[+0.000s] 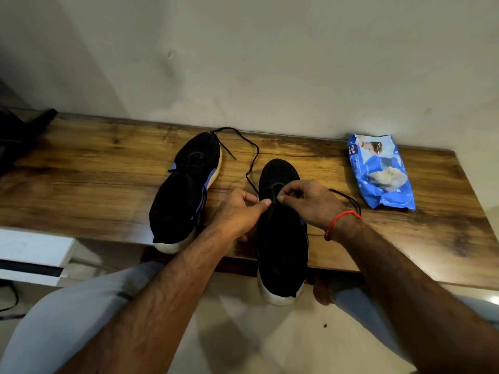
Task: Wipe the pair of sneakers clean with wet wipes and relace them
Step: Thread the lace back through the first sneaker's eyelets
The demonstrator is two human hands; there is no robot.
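Your left hand [240, 209] and right hand [305, 201] both pinch the black lace [252, 155] over the right sneaker [280, 238]. It looks thin and floppy, so hold it near the tip.

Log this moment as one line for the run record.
stage: relacing | left hand: pinches black lace | right hand: pinches lace at right black sneaker | left black sneaker: untouched | blue wipes pack: aside

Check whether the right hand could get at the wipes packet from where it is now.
Probably yes. The wipes packet lies on the table just beyond the right hand, with nothing between them, though both hands are pinching the lace of the right sneaker.
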